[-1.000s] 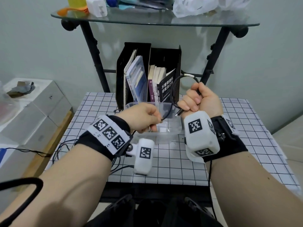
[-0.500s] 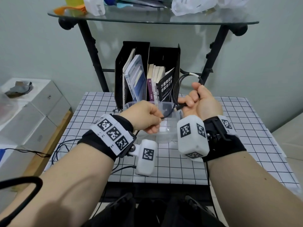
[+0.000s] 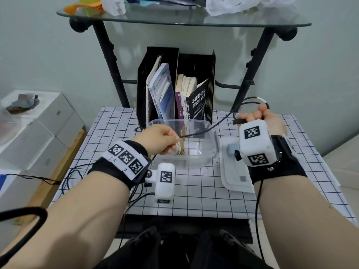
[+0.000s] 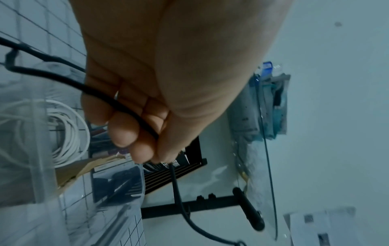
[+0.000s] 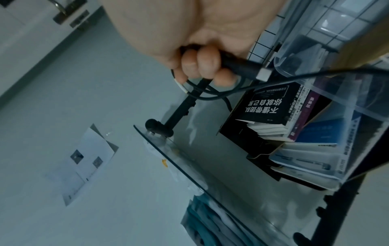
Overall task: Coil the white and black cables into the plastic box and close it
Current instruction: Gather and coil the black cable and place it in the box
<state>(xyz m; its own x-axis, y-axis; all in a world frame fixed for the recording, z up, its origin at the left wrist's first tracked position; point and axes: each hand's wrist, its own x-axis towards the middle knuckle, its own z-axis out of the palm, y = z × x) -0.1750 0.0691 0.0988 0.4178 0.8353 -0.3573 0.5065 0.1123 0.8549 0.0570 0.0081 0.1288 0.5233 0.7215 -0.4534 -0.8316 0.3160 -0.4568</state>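
A clear plastic box (image 3: 208,150) stands open on the checked table. The white cable (image 4: 71,131) lies coiled inside it, at its left end (image 3: 178,150). My left hand (image 3: 159,139) hovers over the box's left rim and pinches the black cable (image 3: 211,127), which runs taut across the box to my right hand (image 3: 259,118). That hand, raised right of the box, grips a small coil of the black cable (image 5: 210,94) with the USB plug (image 5: 263,74) sticking out of the fist. The box lid (image 3: 233,177) lies flat on the table below my right wrist.
A black file holder (image 3: 175,88) full of books stands right behind the box. Over it spans a glass shelf (image 3: 184,20) on black legs. White boxes (image 3: 37,136) sit to the left of the table. Thin black wires (image 3: 71,175) trail off the table's left front.
My hands were close together over the box; the right hand has swung out to the right, drawing the black cable taut and uncovering the lid. The left hand stayed over the box.
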